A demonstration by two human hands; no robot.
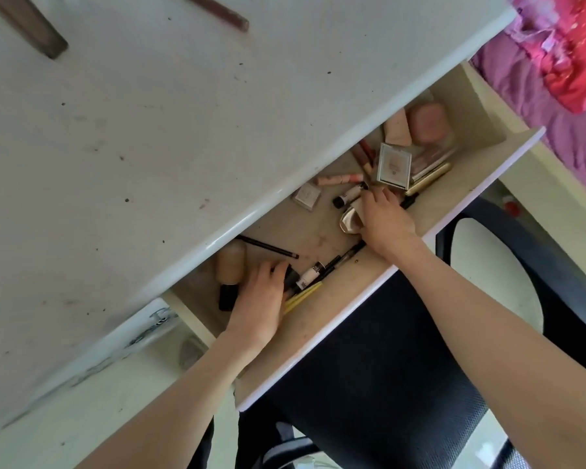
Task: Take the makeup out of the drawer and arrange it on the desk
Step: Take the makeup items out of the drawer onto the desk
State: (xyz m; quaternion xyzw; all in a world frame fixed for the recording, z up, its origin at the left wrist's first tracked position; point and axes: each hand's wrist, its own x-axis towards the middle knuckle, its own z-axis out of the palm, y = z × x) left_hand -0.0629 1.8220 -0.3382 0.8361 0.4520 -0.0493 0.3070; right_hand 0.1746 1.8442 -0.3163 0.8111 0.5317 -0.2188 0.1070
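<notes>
While both arms reach into the drawer [460,106] | left hand [261,299] grip grasping brushes [301,296] | right hand [386,218] grip grasping gold compact [349,221]

No text can be read: a white tube [310,275] near the front edge of the drawer [481,194] carries dark lettering, and the square compact [393,166] toward its right end bears a mark, both too blurred.

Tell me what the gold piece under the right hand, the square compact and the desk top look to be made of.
Gold piece: glossy, metallic-looking, with bright highlights; possibly plated plastic. The right hand covers most of it.
Square compact: pale lid in a shiny frame, likely hard plastic or card; cannot tell which.
Desk top: smooth white painted or laminated surface, with a glossy rounded edge and dark specks.
</notes>
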